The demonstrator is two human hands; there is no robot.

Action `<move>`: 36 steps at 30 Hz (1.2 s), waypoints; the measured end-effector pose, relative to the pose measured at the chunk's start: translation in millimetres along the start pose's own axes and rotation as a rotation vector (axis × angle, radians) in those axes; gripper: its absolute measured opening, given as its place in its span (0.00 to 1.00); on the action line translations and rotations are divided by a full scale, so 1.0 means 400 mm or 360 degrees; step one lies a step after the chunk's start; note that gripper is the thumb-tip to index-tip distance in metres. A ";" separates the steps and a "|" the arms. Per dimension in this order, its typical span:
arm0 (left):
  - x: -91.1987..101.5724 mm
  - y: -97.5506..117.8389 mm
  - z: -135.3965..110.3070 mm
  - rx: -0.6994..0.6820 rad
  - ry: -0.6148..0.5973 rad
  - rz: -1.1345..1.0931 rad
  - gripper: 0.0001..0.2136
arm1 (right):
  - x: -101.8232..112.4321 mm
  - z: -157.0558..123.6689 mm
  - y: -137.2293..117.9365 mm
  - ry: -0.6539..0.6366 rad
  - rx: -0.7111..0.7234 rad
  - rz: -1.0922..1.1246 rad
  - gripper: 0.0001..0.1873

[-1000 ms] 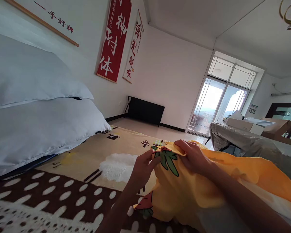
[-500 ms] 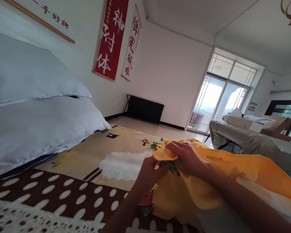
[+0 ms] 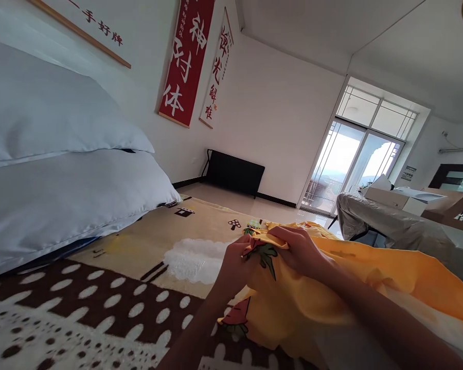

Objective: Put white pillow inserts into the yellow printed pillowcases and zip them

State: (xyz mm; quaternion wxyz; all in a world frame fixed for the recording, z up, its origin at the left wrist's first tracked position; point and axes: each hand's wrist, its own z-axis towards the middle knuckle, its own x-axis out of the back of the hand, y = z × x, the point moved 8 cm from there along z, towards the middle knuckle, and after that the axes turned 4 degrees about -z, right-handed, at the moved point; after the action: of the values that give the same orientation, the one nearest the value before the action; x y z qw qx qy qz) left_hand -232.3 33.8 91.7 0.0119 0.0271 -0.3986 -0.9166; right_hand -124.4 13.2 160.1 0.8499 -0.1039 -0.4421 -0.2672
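Observation:
A yellow cloth [image 3: 293, 303] with printed red carrots and green leaves, perhaps a bed cover, lies bunched over the bed's right side. Its edge is gathered between my two hands. My left hand [image 3: 237, 259] pinches the edge beside a carrot print. Just to the right, my right hand [image 3: 299, 249] is closed on the same edge, thumb side up. Some fingertips are hidden in the folds. Beneath the cloth spreads a beige and brown patterned blanket [image 3: 139, 257] with white dots and a white cloud shape.
Two white pillows [image 3: 73, 200] are stacked at the left. Beyond the bed, a black folded panel [image 3: 235, 173] leans by the wall. A plastic-covered piece of furniture [image 3: 360, 213] carrying boxes [image 3: 397, 198] stands at the right, near glass doors [image 3: 339, 159].
My left hand has risen slightly toward the right hand, and more of the green leaf print shows between them. The whole view has shifted a little.

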 end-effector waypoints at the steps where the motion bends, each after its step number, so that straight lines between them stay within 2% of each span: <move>1: 0.000 0.017 0.000 -0.0043 -0.0035 -0.0127 0.05 | -0.002 0.000 -0.001 0.0005 -0.0007 0.0014 0.05; 4: 0.008 0.059 -0.004 -0.0025 -0.0058 -0.0390 0.09 | -0.011 0.002 -0.003 -0.0016 -0.0075 0.0055 0.03; 6: 0.015 0.065 -0.008 0.0074 -0.0044 -0.0385 0.10 | -0.010 0.006 0.000 -0.0006 -0.0160 0.0072 0.05; 9: 0.010 0.041 -0.011 0.0233 -0.0150 -0.0383 0.09 | 0.004 0.016 0.001 0.0003 -0.0206 0.0125 0.08; 12: 0.010 -0.002 -0.012 0.0390 -0.0207 -0.0488 0.11 | 0.030 0.020 -0.010 0.0026 -0.0153 0.0071 0.05; 13: 0.015 -0.014 -0.011 0.0424 -0.0175 -0.0504 0.11 | 0.045 0.015 -0.018 0.0097 -0.0138 0.0000 0.06; 16: 0.020 -0.031 -0.009 0.0490 -0.0083 -0.0531 0.12 | 0.096 -0.035 -0.068 0.0532 -0.0086 -0.0248 0.06; 17: 0.019 -0.031 -0.009 0.0501 -0.0064 -0.0557 0.12 | 0.099 -0.059 -0.093 0.0629 -0.0046 -0.0280 0.06; 18: 0.015 -0.028 -0.009 0.0499 -0.0055 -0.0594 0.12 | 0.087 -0.079 -0.114 0.0641 -0.0022 -0.0267 0.05; 20: 0.005 -0.018 -0.010 0.0473 -0.0084 -0.0687 0.11 | 0.029 -0.104 -0.130 0.0415 -0.0091 -0.0095 0.05; 22: -0.002 -0.009 -0.011 0.0428 -0.0124 -0.0764 0.11 | -0.038 -0.116 -0.104 0.0155 -0.0336 0.0166 0.06; 23: -0.003 -0.006 -0.012 0.0407 -0.0148 -0.0798 0.11 | -0.061 -0.119 -0.081 0.0106 -0.0484 0.0294 0.07; 25: -0.003 -0.004 -0.012 0.0375 -0.0209 -0.0868 0.10 | -0.084 -0.116 -0.028 0.0134 -0.0709 0.0513 0.10; 27: -0.002 -0.003 -0.010 0.0368 -0.0286 -0.1051 0.09 | -0.091 -0.107 0.016 0.0199 -0.0830 0.0652 0.14; 30: -0.002 -0.009 -0.004 0.0468 -0.0338 -0.1507 0.15 | -0.090 -0.096 0.051 0.0266 -0.0879 0.0731 0.15; 32: -0.008 -0.023 -0.002 0.0581 -0.0313 -0.1644 0.17 | -0.089 -0.094 0.054 0.0286 -0.0863 0.0744 0.14; 34: -0.016 -0.037 -0.001 0.0621 -0.0266 -0.1481 0.12 | -0.093 -0.091 0.047 0.0265 -0.0828 0.0726 0.13; 36: -0.019 -0.039 -0.001 0.0558 -0.0223 -0.1170 0.07 | -0.096 -0.088 0.037 0.0229 -0.0801 0.0675 0.11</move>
State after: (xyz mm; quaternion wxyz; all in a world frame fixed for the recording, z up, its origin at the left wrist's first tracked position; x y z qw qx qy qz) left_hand -224.8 44.6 80.2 -0.3483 0.1070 -0.5122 -0.7777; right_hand -109.7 24.7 109.2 0.8633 -0.3809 -0.2698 -0.1919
